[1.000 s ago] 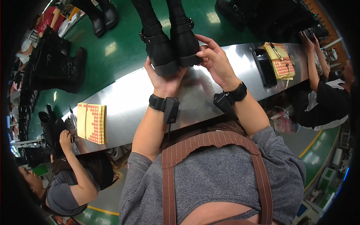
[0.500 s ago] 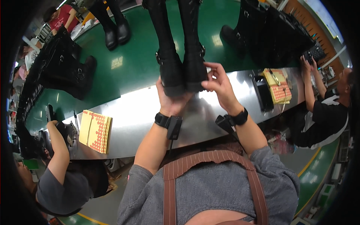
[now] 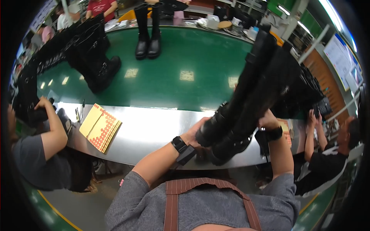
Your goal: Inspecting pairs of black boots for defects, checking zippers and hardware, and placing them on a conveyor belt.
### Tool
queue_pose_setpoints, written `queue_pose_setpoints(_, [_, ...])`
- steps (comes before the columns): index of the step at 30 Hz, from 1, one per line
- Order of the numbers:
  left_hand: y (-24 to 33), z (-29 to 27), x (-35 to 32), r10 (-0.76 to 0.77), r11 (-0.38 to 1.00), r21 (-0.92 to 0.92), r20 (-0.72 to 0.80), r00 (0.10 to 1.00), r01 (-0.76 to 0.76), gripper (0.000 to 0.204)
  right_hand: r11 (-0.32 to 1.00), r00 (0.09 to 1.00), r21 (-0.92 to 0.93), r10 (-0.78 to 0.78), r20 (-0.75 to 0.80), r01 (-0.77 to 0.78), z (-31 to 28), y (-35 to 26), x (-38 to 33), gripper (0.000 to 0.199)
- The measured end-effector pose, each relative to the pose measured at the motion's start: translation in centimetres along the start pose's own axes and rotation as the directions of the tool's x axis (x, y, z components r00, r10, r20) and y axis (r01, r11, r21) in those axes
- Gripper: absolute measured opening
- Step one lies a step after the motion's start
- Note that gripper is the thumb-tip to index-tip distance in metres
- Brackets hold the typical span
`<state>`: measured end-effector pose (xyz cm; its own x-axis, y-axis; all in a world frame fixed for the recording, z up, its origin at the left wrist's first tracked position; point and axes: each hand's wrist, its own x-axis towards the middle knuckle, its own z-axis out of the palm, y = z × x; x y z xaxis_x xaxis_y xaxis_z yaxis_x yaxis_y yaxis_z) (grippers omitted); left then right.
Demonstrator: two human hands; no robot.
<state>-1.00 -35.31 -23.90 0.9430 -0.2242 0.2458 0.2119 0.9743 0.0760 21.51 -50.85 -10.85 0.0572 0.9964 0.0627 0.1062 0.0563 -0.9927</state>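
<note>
I hold a pair of tall black boots [image 3: 246, 104] tilted up to the right over the steel ledge [image 3: 150, 131]. My left hand [image 3: 196, 133] grips the foot of the nearer boot from the left. Around the ankle part on the right side, partly hidden behind the boots, is my right hand [image 3: 268, 120]. Both wrists carry black bands.
A green conveyor belt [image 3: 185, 77] runs behind the ledge with a standing boot pair [image 3: 147, 30] and a row of black boots [image 3: 88, 57] at left. Yellow sticker sheets [image 3: 100, 126] lie on the ledge. One person works at left [image 3: 42, 154], another at right [image 3: 327, 154].
The boots stood upright on the ledge; now they are lifted and tipped toward the right with both hands still on them. The view has swung upward.
</note>
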Motion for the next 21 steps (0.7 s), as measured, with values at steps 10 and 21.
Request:
queue_pose_setpoints(10, [4.2, 6.4, -2.9, 0.461, 0.127, 0.965, 0.149, 0.875, -0.231, 0.114, 0.999, 0.820, -0.012, 0.029, -0.572, -0.044, 8.3, 0.4, -1.7, 0.052])
queue_pose_setpoints(21, [1.3, 6.6, -1.2, 0.544, -0.047, 0.997, 0.082, 0.835, -0.067, 0.087, 0.310, 0.623, -0.909, -0.778, -0.075, 0.278, 4.4, -8.6, -0.7, 0.106])
